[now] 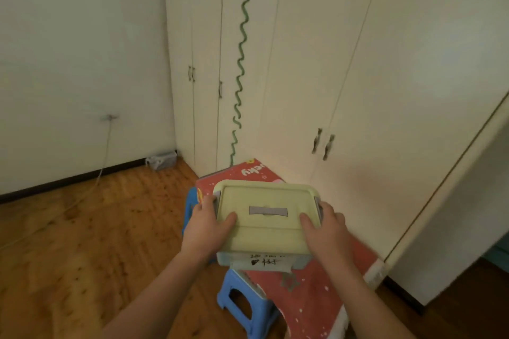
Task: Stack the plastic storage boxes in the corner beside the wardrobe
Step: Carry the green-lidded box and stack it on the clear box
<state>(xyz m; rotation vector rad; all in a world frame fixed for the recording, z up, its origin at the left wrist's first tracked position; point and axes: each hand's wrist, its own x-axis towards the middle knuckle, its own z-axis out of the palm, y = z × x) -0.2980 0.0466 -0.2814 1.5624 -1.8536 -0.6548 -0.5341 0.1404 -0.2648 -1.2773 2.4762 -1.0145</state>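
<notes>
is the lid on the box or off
On. The pale yellow-green lid sits flat over the storage box, covering its whole top, with grey latches at both ends. Left hand and right hand grip its sides.

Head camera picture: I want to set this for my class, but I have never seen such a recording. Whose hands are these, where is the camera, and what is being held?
There is no machine here. A person wears one wide-angle camera on the head, looking forward and down, so both arms reach in from below. The left hand and right hand grip the sides of a pale yellow-green plastic storage box, thumbs on its lid. A handwritten label is on its front. Below it lies a red patterned board resting on blue plastic stools, on a wooden floor. Behind stands the white wardrobe.
</notes>
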